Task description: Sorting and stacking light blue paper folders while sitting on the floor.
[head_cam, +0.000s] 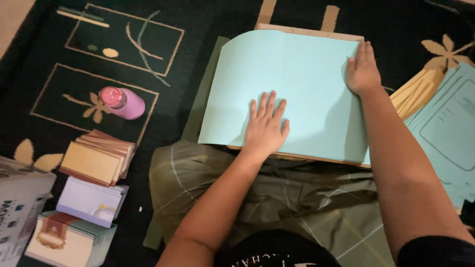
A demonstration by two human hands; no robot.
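Over an olive checked cloth (277, 198) on the lap, the left hand (265, 128) lay spread flat on a light-blue sheet (307, 84); the right hand (362, 69), fingers together, pressed its far right edge. Thin and floppy, curling far-left, it looked best gripped at an edge.

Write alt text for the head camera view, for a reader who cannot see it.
Seen from above, a person's left hand and right hand press flat on a large pale blue sheet laid over a board on their lap. On the dark patterned carpet to the left lie a pink bottle and stacks of cards.
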